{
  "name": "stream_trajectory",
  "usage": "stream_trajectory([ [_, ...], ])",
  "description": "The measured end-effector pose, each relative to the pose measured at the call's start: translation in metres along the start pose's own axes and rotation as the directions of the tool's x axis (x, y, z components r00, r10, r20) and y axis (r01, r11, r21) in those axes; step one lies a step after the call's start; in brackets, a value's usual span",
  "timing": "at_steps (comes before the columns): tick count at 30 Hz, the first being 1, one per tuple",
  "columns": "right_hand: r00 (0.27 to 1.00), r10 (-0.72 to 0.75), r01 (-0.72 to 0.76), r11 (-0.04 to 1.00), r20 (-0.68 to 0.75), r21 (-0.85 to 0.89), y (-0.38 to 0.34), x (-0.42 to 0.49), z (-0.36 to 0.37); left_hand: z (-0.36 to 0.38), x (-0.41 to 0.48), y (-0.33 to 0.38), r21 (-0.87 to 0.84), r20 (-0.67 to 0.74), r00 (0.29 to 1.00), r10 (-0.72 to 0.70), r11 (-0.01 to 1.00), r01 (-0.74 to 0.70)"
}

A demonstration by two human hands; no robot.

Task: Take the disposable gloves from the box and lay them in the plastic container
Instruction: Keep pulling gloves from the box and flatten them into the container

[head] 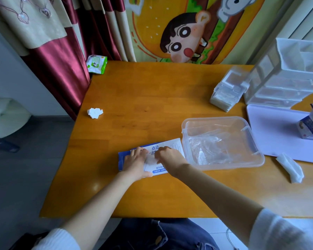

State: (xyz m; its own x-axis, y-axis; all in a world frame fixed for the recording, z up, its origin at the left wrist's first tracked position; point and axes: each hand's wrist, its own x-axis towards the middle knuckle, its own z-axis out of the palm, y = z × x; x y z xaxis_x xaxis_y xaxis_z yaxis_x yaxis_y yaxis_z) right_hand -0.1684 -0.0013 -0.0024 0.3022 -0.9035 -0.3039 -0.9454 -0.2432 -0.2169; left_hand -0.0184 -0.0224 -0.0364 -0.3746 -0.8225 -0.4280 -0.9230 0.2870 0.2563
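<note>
A flat blue-and-white glove box [172, 144] lies on the wooden table [143, 98], just left of a clear plastic container [242, 121]. Thin transparent gloves [213, 147] lie crumpled inside the container. My left hand [135, 164] rests flat on the box's left half and holds it down. My right hand [167, 156] sits over the box's opening, with its fingertips pinching a clear glove [151, 160] that shows at the slot. The box's middle is hidden under both hands.
A crumpled white tissue [95, 112] lies at the table's left. A wipes pack [96, 64] sits at the far left corner. Stacked clear boxes [228, 89], a white drawer unit [287, 74], a white board [275, 134] with a small carton [310, 128], and folded tissue [290, 167] crowd the right.
</note>
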Motion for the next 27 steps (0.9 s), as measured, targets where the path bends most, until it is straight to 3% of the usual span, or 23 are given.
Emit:
stream_trajectory([
  [2,1.0,-0.018,0.018,1.0,-0.008,-0.01,-0.002,-0.002,-0.001,0.002,0.0,0.0,0.005,0.011,1.0,0.0,1.0,-0.001],
  [16,0.944,0.225,-0.173,0.961,-0.242,0.218,0.035,-0.003,-0.051,0.006,0.005,0.002,0.084,0.0,1.0,-0.013,0.996,0.013],
  [22,0.909,0.208,-0.129,0.964,-0.36,0.231,0.029,-0.011,-0.043,0.004,0.005,0.001,0.073,0.001,1.0,-0.012,0.997,0.012],
  [25,0.928,0.27,-0.173,0.923,-0.258,0.344,0.025,-0.012,-0.035,-0.001,0.006,0.002,0.016,0.016,1.0,-0.013,1.0,0.013],
  [27,0.935,0.288,-0.185,0.895,-0.209,0.406,0.027,-0.01,-0.032,-0.006,0.008,0.007,-0.156,-0.011,1.0,-0.026,0.987,0.024],
])
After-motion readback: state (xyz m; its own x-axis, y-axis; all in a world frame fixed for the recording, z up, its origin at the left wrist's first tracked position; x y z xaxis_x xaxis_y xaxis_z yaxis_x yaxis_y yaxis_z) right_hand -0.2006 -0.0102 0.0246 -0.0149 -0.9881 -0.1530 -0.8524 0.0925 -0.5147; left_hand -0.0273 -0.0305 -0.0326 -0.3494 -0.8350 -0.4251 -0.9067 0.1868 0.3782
